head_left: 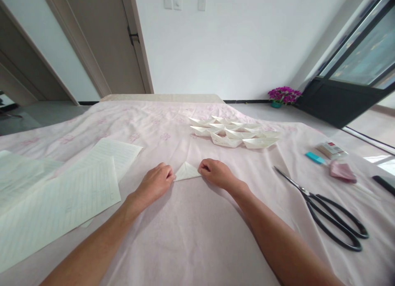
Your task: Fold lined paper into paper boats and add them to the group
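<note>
A small piece of folded paper [186, 171], shaped like a triangle with its peak pointing away from me, lies on the pink cloth. My left hand [159, 180] pinches its left corner, the fingers curled closed. At the right corner, my right hand [216, 173] grips the paper between thumb and bent fingers. Beyond my hands, several folded paper boats [226, 141] stand in rows, close together. Lined sheets of paper [92, 191] overlap one another to the left of my left forearm.
Black-handled scissors [304, 190] lie with blades apart right of my right arm. Farther right are a blue eraser [314, 157], a small packet [331, 150], a pink cloth-like item [342, 171] and a dark object [384, 184]. The bedspread [197, 236] is wrinkled.
</note>
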{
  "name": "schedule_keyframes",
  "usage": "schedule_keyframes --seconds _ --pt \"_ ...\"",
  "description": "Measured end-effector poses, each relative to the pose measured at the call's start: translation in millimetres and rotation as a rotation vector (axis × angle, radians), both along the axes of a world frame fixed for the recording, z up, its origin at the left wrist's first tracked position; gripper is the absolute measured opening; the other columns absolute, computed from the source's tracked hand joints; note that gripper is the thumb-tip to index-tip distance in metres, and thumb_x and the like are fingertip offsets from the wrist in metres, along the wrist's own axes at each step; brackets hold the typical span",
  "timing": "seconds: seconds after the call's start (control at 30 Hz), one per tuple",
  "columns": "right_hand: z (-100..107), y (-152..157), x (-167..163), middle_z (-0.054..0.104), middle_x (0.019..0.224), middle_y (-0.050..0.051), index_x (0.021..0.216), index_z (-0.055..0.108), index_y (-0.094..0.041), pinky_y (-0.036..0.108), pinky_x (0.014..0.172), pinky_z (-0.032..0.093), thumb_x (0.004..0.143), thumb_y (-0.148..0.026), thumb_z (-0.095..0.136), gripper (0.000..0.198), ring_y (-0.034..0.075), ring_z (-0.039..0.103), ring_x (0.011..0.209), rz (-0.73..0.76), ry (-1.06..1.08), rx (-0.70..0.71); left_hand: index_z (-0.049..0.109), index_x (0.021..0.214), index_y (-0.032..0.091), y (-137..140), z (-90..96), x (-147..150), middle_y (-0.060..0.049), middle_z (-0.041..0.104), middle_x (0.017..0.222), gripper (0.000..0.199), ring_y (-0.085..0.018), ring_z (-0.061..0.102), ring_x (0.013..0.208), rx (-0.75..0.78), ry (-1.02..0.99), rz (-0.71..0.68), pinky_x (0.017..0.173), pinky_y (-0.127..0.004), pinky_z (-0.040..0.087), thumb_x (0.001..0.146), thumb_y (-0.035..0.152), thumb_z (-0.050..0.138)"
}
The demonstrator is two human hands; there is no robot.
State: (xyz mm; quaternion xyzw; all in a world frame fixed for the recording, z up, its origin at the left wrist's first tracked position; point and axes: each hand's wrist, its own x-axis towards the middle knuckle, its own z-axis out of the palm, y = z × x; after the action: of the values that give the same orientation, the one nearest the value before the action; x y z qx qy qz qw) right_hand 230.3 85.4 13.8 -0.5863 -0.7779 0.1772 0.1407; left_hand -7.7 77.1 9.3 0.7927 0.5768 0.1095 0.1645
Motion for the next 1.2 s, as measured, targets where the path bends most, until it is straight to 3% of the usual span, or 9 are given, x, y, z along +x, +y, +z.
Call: schedule_keyframes --seconds 0.4,0.87,1.07,1.2 --pt "-6 -10 -7 0.064 0.086 0.003 0.084 0.057 -0.019 0.025 0.063 0.030 0.090 -0.018 0.048 0.011 0.014 0.056 0.076 -0.003 -0.125 0.142 0.053 0.078 0.020 -7 -0.4 7 -0.003 0.056 0.084 0.019 -0.015 0.053 0.071 0.128 0.157 -0.014 0.067 -0.027 0.038 0.093 0.020 0.041" --pt "-12 -12 -10 0.064 0.088 0.004 0.086 0.056 -0.020 0.027 0.061 0.028 0.091 -0.019 0.046 0.011 0.016 0.058 0.078 -0.035 -0.176 0.170 0.058 0.088 0.013 -10 -10.2 17 -0.012 0.059 0.089 0.019 -0.020 0.059 0.069 0.265 0.310 0.034 0.060 -0.030 0.045 0.093 0.016 0.040" --pt "-12 -12 -11 0.064 0.088 0.004 0.085 0.055 -0.020 0.027 0.059 0.027 0.091 -0.020 0.047 0.010 0.016 0.057 0.078 -0.052 -0.171 0.170 0.059 0.090 0.014 -14 -11.9 19 -0.013 0.058 0.093 0.023 -0.021 0.056 0.073 0.327 0.363 0.010 0.064 -0.033 0.045 0.094 0.013 0.037" --pt "-9 -13 -12 0.063 0.089 0.003 0.087 0.054 -0.021 0.027 0.059 0.027 0.091 -0.019 0.047 0.008 0.015 0.057 0.078 -0.049 -0.137 0.161 0.059 0.100 0.016 -17 -11.5 20 -0.011 0.057 0.100 0.020 -0.024 0.054 0.087 0.410 0.364 -0.013 0.074 -0.036 0.046 0.092 0.010 0.041"
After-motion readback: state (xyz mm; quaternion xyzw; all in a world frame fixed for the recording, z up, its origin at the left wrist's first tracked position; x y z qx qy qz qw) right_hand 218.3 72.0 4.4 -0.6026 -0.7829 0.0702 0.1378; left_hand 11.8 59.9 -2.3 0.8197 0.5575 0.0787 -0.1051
